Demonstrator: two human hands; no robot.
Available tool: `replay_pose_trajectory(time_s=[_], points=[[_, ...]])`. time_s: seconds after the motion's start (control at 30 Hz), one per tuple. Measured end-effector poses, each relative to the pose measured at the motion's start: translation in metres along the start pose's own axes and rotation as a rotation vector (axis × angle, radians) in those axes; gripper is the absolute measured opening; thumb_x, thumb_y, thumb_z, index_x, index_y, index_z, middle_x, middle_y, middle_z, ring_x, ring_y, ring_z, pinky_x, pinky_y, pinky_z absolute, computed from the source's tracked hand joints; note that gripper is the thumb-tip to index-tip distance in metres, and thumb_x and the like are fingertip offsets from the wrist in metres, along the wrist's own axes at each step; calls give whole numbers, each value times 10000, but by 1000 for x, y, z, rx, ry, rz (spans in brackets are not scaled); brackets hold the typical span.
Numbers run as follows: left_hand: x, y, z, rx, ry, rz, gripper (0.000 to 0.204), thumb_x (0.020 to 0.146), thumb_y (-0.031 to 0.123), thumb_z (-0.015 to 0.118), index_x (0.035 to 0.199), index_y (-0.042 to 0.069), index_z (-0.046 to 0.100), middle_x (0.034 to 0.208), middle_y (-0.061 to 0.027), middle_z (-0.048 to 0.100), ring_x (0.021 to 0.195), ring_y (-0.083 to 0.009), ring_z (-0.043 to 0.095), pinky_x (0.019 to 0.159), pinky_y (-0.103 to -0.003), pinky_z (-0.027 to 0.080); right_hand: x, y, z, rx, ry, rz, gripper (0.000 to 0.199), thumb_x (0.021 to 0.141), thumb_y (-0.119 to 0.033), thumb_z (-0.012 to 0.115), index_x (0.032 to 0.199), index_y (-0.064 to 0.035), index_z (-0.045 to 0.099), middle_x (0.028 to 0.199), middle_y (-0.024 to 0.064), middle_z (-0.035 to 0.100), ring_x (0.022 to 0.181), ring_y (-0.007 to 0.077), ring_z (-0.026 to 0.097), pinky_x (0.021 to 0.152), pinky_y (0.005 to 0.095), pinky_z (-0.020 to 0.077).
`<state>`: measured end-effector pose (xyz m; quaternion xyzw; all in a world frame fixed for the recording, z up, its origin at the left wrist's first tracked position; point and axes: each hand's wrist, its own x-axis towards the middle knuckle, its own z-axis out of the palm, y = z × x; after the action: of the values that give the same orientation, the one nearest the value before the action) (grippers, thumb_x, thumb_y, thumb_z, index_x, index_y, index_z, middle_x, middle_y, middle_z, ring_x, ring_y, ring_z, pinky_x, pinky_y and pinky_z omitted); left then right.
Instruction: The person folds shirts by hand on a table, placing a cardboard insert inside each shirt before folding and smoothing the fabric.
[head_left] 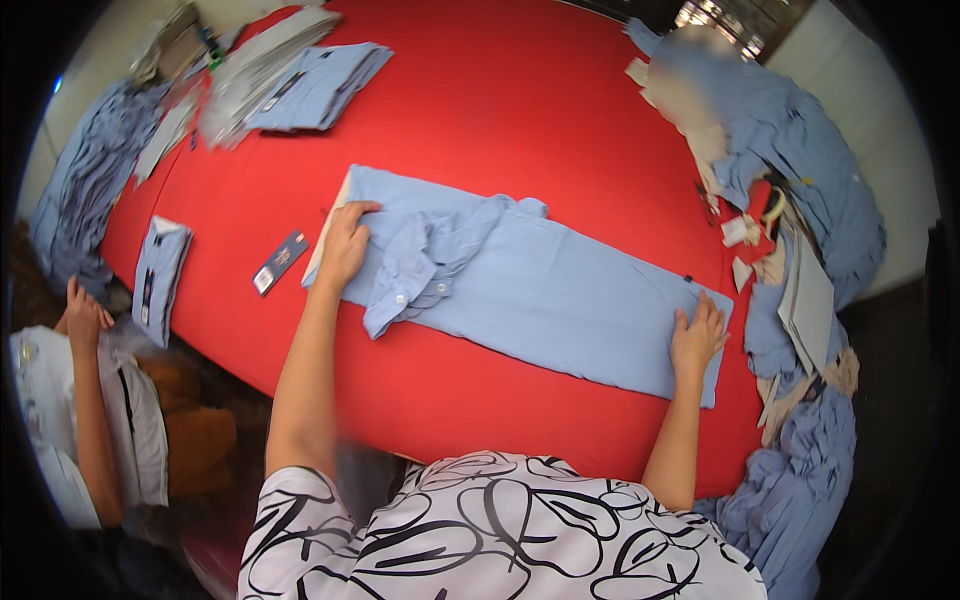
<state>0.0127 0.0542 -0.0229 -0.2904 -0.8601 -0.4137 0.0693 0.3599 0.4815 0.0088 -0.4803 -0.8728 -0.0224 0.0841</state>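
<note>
Two hands flat on blue shirt (540, 290) — left hand (345, 245) | right hand (697, 335) | dark tag (280, 262) left.

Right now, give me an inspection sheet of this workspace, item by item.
Surface: red table, mostly bare in the middle.
Job's things: light blue shirt laid flat across the table, sleeve folded over it, a stiff board under its collar end.
Clutter: folded shirt stack far left; single folded shirt at the left edge; small dark tag; loose shirt heaps and card pieces on the right.
Hands: left hand flat on the collar end; right hand flat on the hem end.
Cables: nothing seen.
Surroundings: another person's arm at lower left.
</note>
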Motion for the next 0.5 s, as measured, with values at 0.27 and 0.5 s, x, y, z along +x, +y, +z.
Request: replay_pose_trajectory(time_s=[0.27,0.5], points=[[1,13,-14,46,-215,-40,528,687,10,549,1204,89,616,1279,-101,554,1243,-316,452,1091,-383,361,-116,-233,-63,806,-396,-996,414,918,-199,657,1314,-109,577,945,137,614,888,289,616,832,375,509],[0,14,-14,0,-211,-105,509,677,5,569,1176,88,628,1270,-75,566,1218,-295,453,1075,-369,380,-84,-255,-48,899,-524,-1099,223,823,-30,537,1016,-49,648,941,121,584,849,292,582,762,382,487]])
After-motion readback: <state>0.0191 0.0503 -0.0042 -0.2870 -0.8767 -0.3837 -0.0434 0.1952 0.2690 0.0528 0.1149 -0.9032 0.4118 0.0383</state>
